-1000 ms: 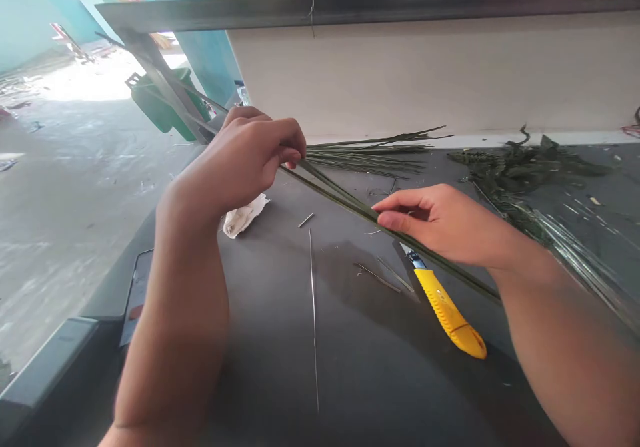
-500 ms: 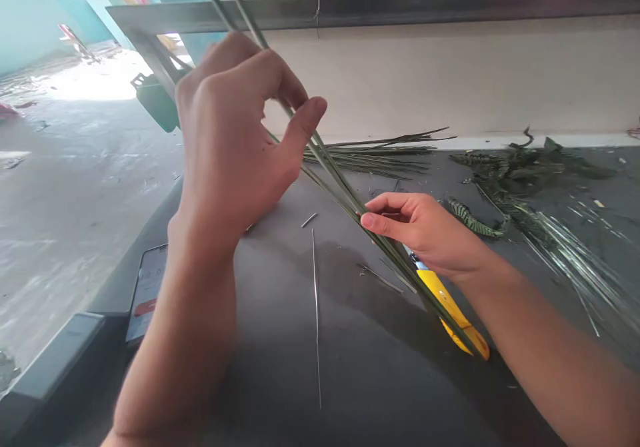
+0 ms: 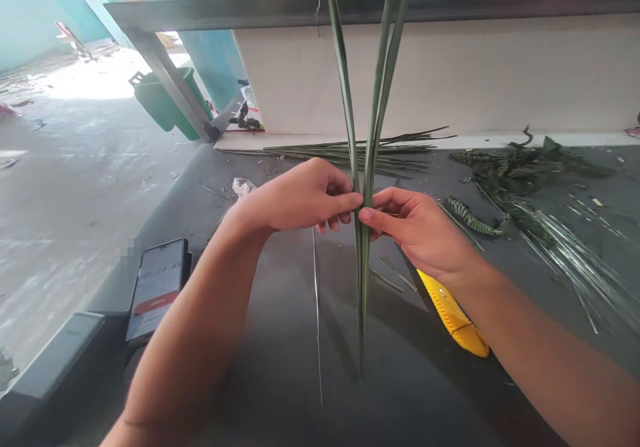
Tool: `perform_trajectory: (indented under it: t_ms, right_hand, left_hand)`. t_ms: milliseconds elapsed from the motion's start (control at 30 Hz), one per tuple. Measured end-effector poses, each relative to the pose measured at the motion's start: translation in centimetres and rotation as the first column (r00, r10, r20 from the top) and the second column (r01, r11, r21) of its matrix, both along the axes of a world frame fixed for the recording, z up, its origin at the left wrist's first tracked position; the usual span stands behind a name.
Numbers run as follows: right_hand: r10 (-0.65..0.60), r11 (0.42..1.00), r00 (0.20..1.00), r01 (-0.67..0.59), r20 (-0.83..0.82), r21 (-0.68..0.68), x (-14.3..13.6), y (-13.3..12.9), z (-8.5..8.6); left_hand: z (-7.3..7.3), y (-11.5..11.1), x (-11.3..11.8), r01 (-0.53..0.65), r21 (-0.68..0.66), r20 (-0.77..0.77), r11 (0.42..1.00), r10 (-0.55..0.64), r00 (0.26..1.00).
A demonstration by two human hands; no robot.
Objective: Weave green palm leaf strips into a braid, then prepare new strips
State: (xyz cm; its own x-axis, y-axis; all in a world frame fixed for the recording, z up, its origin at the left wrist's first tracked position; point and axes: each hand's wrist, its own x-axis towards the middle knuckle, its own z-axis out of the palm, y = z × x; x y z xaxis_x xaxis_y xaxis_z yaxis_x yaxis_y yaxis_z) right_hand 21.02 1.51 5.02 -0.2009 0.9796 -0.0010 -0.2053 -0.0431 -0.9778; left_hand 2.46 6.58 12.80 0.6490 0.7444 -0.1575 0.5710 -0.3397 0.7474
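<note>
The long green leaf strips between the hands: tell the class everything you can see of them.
The leaf strips are long, narrow and dark green, smooth-looking like plant leaf. They stand nearly upright, held by the thumbs and fingers of the left hand and right hand. Above, one leans left and two lean right close together, all running out of the picture's top; below, they draw together and taper. Whether their lower tips touch the dark tabletop cannot be told.

Long, narrow green leaves [image 3: 371, 160] are held upright over a dark table [image 3: 280, 367]. Their tops are spread apart.
</note>
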Motion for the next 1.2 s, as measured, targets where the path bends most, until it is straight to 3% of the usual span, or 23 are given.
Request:
perform_trajectory:
  t_ms: [233,433,800,1033,1200]
  right_hand:
    - [-0.049,0.999,0.998,0.049,0.037,-0.001,-0.3,-0.2,0.6]
    - [-0.065,0.998,0.997,0.066,-0.038,0.013,-0.6,-0.6,1.1]
    - [-0.085,0.996,0.996,0.086,-0.024,0.010,-0.6,-1.2,2.4]
    - [-0.066,0.998,0.997,0.065,-0.027,-0.022,-0.2,-0.8,1.8]
    - [-0.047,0.998,0.999,0.046,0.016,0.048,-0.3,-0.7,0.8]
  left_hand:
    - [-0.3,0.1,0.0,-0.064,-0.017,0.076,0.998,0.065,0.995]
    - [0.0,0.2,-0.3,-0.034,-0.044,0.160,0.998,0.041,0.986]
    - [1.0,-0.8,-0.7,-0.036,-0.015,0.193,0.999,0.038,0.981]
    - [-0.1,-1.3,0.0,-0.046,0.047,0.153,0.998,0.038,0.988]
    - [-1.6,-2.5,-0.7,-0.035,-0.094,0.140,0.995,0.049,0.989]
